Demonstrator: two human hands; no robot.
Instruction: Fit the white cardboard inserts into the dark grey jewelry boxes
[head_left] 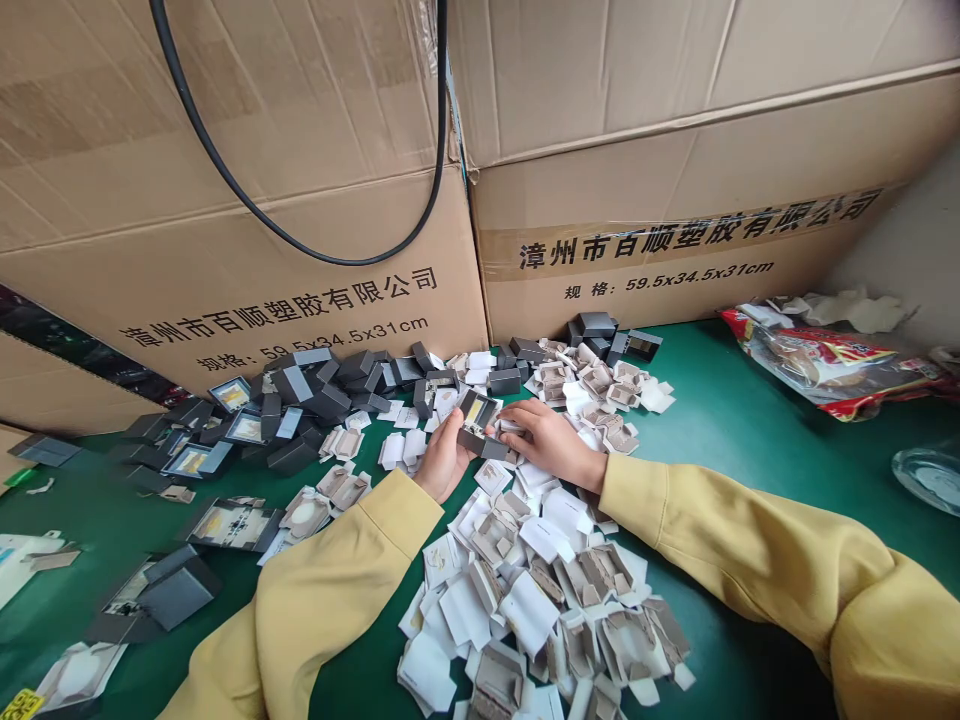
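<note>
A small dark grey plastic case with a pale strip and small parts inside is held up at the middle of the table. My left hand grips it from the left, thumb along its side. At its right edge are the bent, closed fingers of my right hand; their tips are partly hidden. Below both hands spreads a heap of small white folded card inserts, many showing grey-brown undersides. Behind and left of the left hand lies a pile of similar dark grey cases, some open.
Two large cardboard boxes stand along the back, with a black cable hanging in front. More card inserts lie behind the right hand. A red plastic bag and a clear round dish sit at the right on the green table.
</note>
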